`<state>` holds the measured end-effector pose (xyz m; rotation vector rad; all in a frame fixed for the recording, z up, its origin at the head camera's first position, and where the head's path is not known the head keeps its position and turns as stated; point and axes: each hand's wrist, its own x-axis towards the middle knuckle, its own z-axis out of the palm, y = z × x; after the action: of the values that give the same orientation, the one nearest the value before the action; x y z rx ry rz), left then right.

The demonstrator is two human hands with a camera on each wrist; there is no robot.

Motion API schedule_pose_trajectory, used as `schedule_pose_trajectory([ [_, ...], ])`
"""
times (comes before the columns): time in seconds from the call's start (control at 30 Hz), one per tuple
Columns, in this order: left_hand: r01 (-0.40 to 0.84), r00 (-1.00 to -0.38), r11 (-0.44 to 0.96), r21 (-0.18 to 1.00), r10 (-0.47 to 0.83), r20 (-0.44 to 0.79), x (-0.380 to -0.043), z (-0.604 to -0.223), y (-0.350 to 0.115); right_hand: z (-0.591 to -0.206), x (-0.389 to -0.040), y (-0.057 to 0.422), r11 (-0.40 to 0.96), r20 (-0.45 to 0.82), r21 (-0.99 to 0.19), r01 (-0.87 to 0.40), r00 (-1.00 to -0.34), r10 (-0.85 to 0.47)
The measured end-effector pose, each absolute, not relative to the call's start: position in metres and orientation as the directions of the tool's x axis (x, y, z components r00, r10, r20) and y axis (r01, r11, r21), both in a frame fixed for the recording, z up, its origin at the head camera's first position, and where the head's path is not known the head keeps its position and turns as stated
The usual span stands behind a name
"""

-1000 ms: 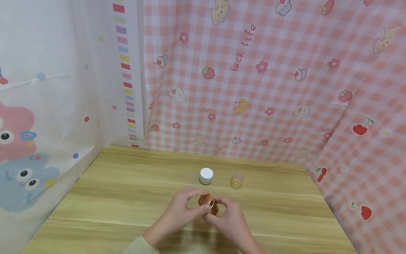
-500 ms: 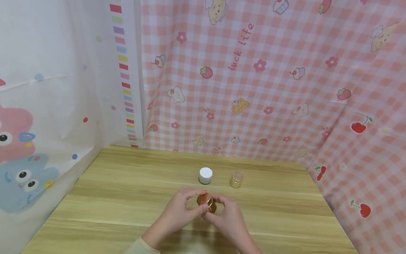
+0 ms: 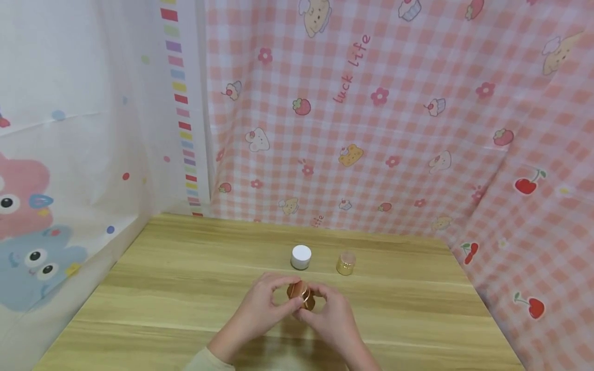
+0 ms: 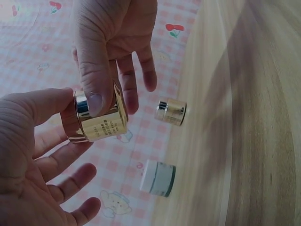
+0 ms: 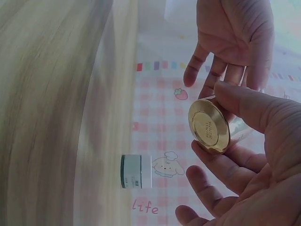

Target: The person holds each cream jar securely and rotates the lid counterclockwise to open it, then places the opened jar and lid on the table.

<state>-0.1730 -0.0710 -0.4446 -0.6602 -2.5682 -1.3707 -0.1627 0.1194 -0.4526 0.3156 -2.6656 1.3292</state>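
Note:
Both hands hold a small gold cosmetic jar (image 3: 300, 293) above the table, tilted on its side. My left hand (image 3: 262, 304) pinches its shiny lid end between thumb and fingers. Around the body, near the base, my right hand (image 3: 335, 312) closes thumb and fingers. In the left wrist view small print shows on the jar's side (image 4: 106, 126). The right wrist view shows its round gold base (image 5: 209, 126) with stamped characters. Whether the lid is loose from the body I cannot tell.
Behind the hands, a white-lidded jar (image 3: 301, 257) stands upright on the wooden table (image 3: 195, 288). To its right is another small gold jar (image 3: 346, 263), upright. A pink checked cloth (image 3: 325, 129) hangs behind the table, and a white printed cloth (image 3: 93, 129) hangs at the left.
The hands and the held jar have shifted slightly left, and the jar has turned a little. Both grips look the same. The two standing jars stay in place.

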Motion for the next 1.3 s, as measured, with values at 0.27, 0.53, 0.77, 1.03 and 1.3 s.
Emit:
schedule_pose_trajectory([
  [0.27,0.435,-0.896,0.467,0.77,0.31,0.319,-0.1737,-0.4454,-0.0711,-0.4514,-0.1649,0.1203,0.594,0.225,-0.766,-0.244,-0.968,-0.108],
  [0.53,0.418,-0.905,0.458,0.785,0.284,0.316,-0.1744,-0.4441,-0.0712,-0.4498,-0.1651,0.1195,0.589,0.249,-0.763,-0.267,-0.962,-0.113],
  [0.77,0.393,-0.913,0.442,0.806,0.289,0.287,-0.1723,-0.4443,-0.0725,-0.4507,-0.165,0.1203,0.586,0.252,-0.768,-0.26,-0.963,-0.097],
  [1.03,0.378,-0.92,0.431,0.819,0.275,0.28,-0.1714,-0.4437,-0.0722,-0.4533,-0.1641,0.12,0.584,0.27,-0.763,-0.277,-0.958,-0.103],
  [1.3,0.392,-0.913,0.429,0.814,0.286,0.29,-0.1723,-0.4465,-0.0743,-0.4526,-0.1627,0.1193,0.577,0.268,-0.768,-0.279,-0.958,-0.107],
])
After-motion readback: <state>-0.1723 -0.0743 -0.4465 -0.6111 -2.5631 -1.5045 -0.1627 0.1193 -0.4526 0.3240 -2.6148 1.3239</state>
